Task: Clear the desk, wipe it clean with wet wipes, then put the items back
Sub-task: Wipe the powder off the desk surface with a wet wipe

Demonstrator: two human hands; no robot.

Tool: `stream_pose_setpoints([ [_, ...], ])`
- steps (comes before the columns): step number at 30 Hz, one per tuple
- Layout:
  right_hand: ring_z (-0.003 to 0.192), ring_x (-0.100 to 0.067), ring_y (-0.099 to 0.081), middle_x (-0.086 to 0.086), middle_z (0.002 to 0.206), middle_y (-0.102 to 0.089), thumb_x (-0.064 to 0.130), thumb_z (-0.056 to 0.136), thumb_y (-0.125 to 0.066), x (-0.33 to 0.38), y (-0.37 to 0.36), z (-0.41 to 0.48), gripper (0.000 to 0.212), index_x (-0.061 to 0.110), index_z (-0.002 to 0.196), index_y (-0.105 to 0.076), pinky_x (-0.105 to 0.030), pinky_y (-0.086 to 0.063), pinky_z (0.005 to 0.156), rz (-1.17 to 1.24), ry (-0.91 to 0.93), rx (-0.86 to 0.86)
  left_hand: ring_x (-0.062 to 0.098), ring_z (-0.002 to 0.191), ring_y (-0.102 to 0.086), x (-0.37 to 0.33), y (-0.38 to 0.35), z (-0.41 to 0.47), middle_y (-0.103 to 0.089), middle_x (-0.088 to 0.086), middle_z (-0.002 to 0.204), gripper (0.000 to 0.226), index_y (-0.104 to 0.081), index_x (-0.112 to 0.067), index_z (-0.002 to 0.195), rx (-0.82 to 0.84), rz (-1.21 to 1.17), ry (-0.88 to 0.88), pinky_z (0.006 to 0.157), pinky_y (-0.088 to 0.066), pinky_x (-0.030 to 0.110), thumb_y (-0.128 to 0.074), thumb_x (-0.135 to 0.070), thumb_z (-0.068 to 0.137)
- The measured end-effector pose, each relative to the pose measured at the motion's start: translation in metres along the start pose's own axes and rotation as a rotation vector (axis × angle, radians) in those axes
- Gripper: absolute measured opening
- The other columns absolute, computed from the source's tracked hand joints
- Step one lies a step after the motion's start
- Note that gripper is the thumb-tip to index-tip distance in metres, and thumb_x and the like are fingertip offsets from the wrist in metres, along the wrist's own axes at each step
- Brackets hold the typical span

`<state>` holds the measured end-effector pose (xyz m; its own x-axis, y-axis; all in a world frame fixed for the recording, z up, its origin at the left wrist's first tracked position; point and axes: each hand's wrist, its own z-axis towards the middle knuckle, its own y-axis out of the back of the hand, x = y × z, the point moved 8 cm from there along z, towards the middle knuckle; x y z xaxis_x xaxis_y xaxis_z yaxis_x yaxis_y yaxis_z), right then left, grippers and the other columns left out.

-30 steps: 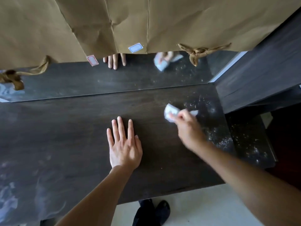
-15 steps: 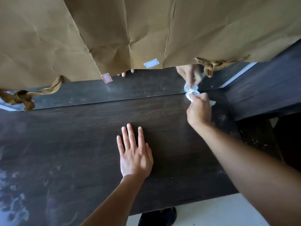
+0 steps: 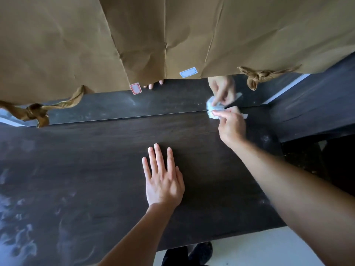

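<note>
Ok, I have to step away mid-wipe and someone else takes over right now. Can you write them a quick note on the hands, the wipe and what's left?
Left hand: open, flat on the desk, holding nothing.
Right hand: pinches the crumpled wet wipe at the desk's back edge, right of centre, against the mirror.
Done: clearing looks finished; the middle of the top looks dark and wiped.
Left: whitish smears at the near left and specks at the right end. After that the items go back; none are in view.
</note>
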<state>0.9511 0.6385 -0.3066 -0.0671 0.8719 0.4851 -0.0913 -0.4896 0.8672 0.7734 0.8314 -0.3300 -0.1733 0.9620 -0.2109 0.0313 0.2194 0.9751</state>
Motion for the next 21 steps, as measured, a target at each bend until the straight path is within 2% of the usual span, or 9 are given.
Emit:
stream_pose_setpoints([
  [2,0.077,-0.031,-0.059,-0.016,0.087,-0.058,-0.002,0.080,-0.057,0.038,-0.012,-0.021,0.027,0.011,0.097,-0.075,-0.017,-0.034,0.069,0.040,0.146,0.035,0.040,0.144,-0.015,0.000,0.001,0.000,-0.020,0.026,0.154,0.056,-0.037,-0.007,0.144,-0.006,-0.003,-0.004,0.115,-0.013,0.054,-0.037,-0.028,0.091],
  [5,0.076,-0.021,-0.052,-0.009,0.085,-0.053,-0.003,0.083,-0.057,0.066,-0.014,-0.083,0.033,0.017,0.105,-0.073,-0.023,-0.039,0.070,0.072,0.376,0.195,0.040,0.143,-0.018,0.001,0.002,0.001,-0.023,0.025,0.153,0.055,-0.040,-0.008,0.142,-0.018,-0.011,-0.003,0.115,-0.014,0.053,-0.036,-0.026,0.091],
  [9,0.081,-0.008,-0.044,0.002,0.089,-0.048,0.006,0.090,-0.047,0.035,0.018,-0.190,0.035,0.024,0.113,-0.066,-0.024,-0.044,0.072,0.089,0.378,0.338,0.038,0.143,-0.019,0.003,0.004,0.001,-0.025,0.023,0.153,0.057,-0.041,-0.008,0.141,-0.018,-0.031,0.012,0.115,-0.012,0.051,-0.030,-0.024,0.087],
  [12,0.079,-0.014,-0.051,0.003,0.092,-0.048,0.010,0.090,-0.045,0.015,0.028,-0.223,0.035,0.028,0.115,-0.062,-0.030,-0.050,0.068,0.068,0.414,0.420,0.038,0.142,-0.019,0.002,0.004,0.001,-0.027,0.023,0.152,0.058,-0.041,-0.008,0.141,-0.019,-0.026,0.027,0.115,-0.012,0.051,-0.030,-0.022,0.086],
  [15,0.077,-0.018,-0.052,0.000,0.089,-0.049,0.002,0.088,-0.051,0.006,0.021,-0.180,0.037,0.023,0.114,-0.066,-0.036,-0.049,0.066,0.084,0.252,0.244,0.039,0.142,-0.022,0.001,0.006,0.002,-0.029,0.023,0.151,0.057,-0.043,-0.008,0.140,-0.049,-0.037,0.029,0.115,-0.014,0.052,-0.029,-0.022,0.086],
  [17,0.078,-0.021,-0.053,-0.004,0.087,-0.052,0.001,0.086,-0.052,0.021,0.012,-0.166,0.035,0.017,0.112,-0.069,-0.032,-0.046,0.072,0.086,0.185,0.148,0.039,0.142,-0.022,0.003,0.007,0.001,-0.030,0.023,0.151,0.057,-0.044,-0.008,0.139,-0.065,-0.056,0.035,0.115,-0.016,0.052,-0.027,-0.023,0.086],
  [19,0.079,-0.021,-0.051,-0.004,0.088,-0.052,0.003,0.086,-0.050,0.044,0.003,-0.193,0.036,0.020,0.111,-0.069,-0.026,-0.039,0.076,0.078,0.304,0.206,0.039,0.141,-0.023,0.004,0.007,0.000,-0.030,0.023,0.151,0.058,-0.045,-0.008,0.138,-0.071,-0.077,0.028,0.116,-0.016,0.052,-0.027,-0.022,0.085],
  [21,0.080,-0.019,-0.050,-0.003,0.087,-0.052,0.006,0.088,-0.047,0.047,0.010,-0.238,0.034,0.022,0.111,-0.067,-0.027,-0.040,0.073,0.113,0.424,0.316,0.039,0.141,-0.024,0.004,0.007,-0.001,-0.032,0.022,0.150,0.059,-0.047,-0.007,0.137,-0.077,-0.090,0.024,0.116,-0.017,0.051,-0.026,-0.019,0.082],
])
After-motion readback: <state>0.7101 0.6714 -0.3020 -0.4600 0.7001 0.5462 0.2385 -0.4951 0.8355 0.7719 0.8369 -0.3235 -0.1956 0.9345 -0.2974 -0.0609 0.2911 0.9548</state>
